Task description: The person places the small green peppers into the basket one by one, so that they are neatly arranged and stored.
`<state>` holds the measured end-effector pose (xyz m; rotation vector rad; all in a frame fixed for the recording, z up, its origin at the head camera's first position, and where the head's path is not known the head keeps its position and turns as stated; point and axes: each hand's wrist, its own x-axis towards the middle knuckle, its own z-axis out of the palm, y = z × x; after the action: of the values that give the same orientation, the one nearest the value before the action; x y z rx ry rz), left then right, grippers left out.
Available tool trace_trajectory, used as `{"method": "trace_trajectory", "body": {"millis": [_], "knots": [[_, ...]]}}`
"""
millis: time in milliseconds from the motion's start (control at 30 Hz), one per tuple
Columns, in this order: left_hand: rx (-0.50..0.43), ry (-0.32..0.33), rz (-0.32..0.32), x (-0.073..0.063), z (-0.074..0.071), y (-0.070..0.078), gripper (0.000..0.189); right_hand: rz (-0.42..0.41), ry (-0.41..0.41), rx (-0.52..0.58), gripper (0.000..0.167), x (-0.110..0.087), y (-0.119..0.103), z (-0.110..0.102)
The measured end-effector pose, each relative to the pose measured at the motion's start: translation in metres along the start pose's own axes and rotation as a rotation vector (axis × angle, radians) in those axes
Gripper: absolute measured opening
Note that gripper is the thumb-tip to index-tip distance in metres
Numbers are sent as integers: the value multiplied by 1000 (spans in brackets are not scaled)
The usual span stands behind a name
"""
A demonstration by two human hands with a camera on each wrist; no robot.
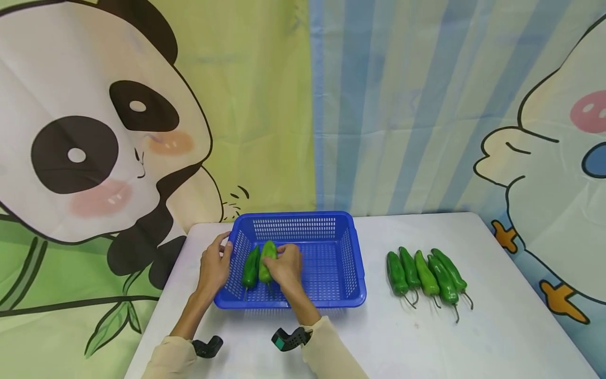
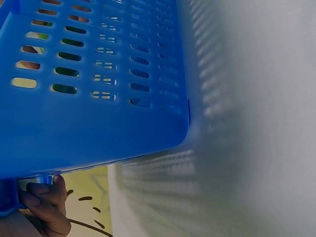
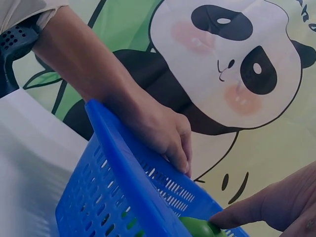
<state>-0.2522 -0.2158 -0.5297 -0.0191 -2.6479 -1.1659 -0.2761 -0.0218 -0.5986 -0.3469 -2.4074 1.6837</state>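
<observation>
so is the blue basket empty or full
Neither: the blue basket has a dark pepper inside, plus a lighter pepper that the right hand pinches; its right part is bare.

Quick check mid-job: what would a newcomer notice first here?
Probably the big cartoon panda on the backdrop, at the head view's left. Next, the blue basket on the white table, where the right hand holds a light green pepper beside a darker one and the left hand grips the basket's left side. Five more green peppers lie right of the basket.
</observation>
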Motion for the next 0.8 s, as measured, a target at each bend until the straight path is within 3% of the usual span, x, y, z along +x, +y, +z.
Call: {"method": "trace_trajectory", "body": {"millis": [167,200,233,400,467,567,633,800], "knots": [[-3,2,7,-1,-1,1,45,-35,3,-67,42,-14,-29,-12],[-2,2,6,-1,-1,1,45,-52,16,-84,39,-8,-19,-4],[-5,4,4,-1,-1,0,45,-73,24,-94,38,-12,-23,-8],[-10,-6,2,-2,2,-1,45,-42,3,-81,23,-29,-56,-31],[-10,-7,3,-2,3,-1,46,6,-38,-79,32,-39,-77,-44],[-6,1,2,-2,2,0,45,28,-73,-104,52,-41,-84,-45],[-1,3,-1,-1,1,0,45,39,-95,-108,54,-38,-82,-41],[7,1,4,0,1,-1,45,-1,-83,-170,37,-7,-30,-4]]}}
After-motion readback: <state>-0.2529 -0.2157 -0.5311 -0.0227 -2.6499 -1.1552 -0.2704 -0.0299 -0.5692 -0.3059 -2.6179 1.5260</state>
